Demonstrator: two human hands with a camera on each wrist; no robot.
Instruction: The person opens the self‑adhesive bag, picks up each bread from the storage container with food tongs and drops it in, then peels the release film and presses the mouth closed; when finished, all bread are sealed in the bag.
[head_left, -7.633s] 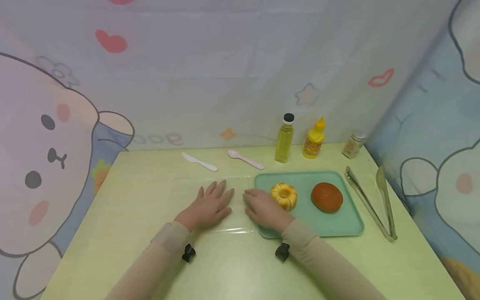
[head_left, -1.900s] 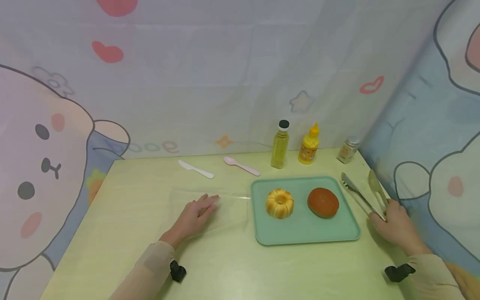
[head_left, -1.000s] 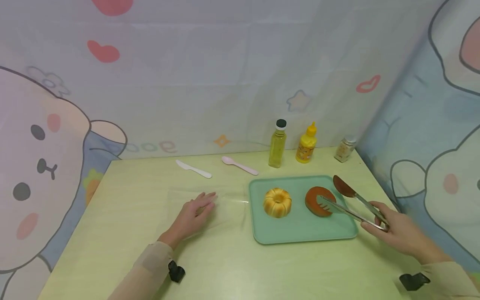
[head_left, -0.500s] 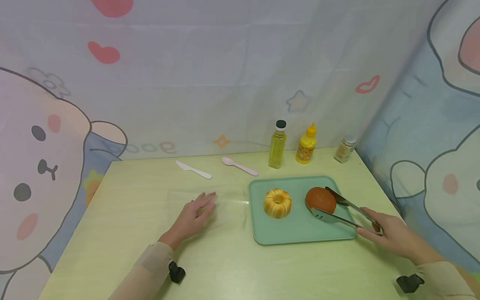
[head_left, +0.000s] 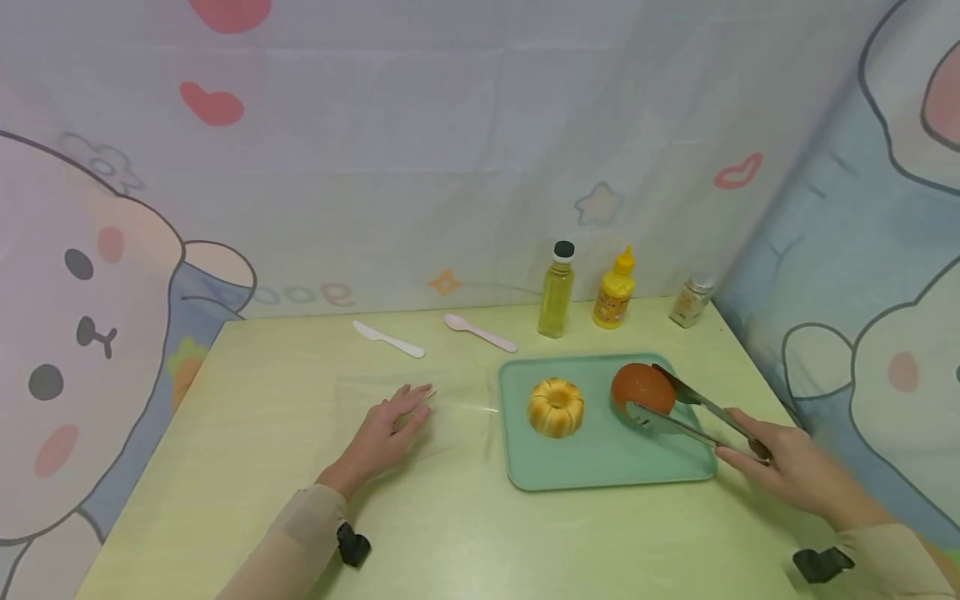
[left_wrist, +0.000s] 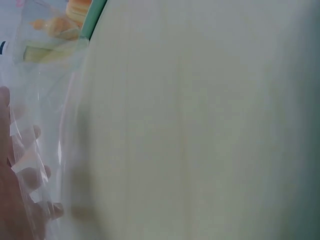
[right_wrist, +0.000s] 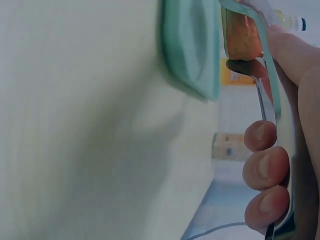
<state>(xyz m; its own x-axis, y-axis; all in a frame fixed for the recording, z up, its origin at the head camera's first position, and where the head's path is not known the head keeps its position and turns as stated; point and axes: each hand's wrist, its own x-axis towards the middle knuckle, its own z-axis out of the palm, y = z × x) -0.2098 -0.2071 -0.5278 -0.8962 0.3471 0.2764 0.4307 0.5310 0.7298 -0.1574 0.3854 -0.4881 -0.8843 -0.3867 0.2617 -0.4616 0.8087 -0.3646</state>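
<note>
My right hand (head_left: 783, 467) grips a pair of metal tongs (head_left: 678, 423) by their handles, with the fingers curled round them. Between the tong heads is a round brown bread bun (head_left: 643, 388), which looks raised a little above the right part of the green tray (head_left: 570, 467). On the tray's left part lies a golden ring-shaped cake (head_left: 556, 408). My left hand (head_left: 382, 433) holds a clear plastic bag (head_left: 465, 425) left of the tray. In the left wrist view the fingertips show through the plastic (left_wrist: 50, 100), and its side towards the tray stands raised.
A white plastic knife (head_left: 388, 339) and a pink spoon (head_left: 480, 332) lie at the back. Behind the tray stand an oil bottle (head_left: 556, 292), a yellow squeeze bottle (head_left: 614, 292) and a small glass jar (head_left: 692, 302). Printed curtains hang behind and beside the table.
My right hand left the bag, took the tongs from beside the tray and brought them to the bun. The tongs closed round it, and it has risen slightly. My left hand has stayed at the bag.
</note>
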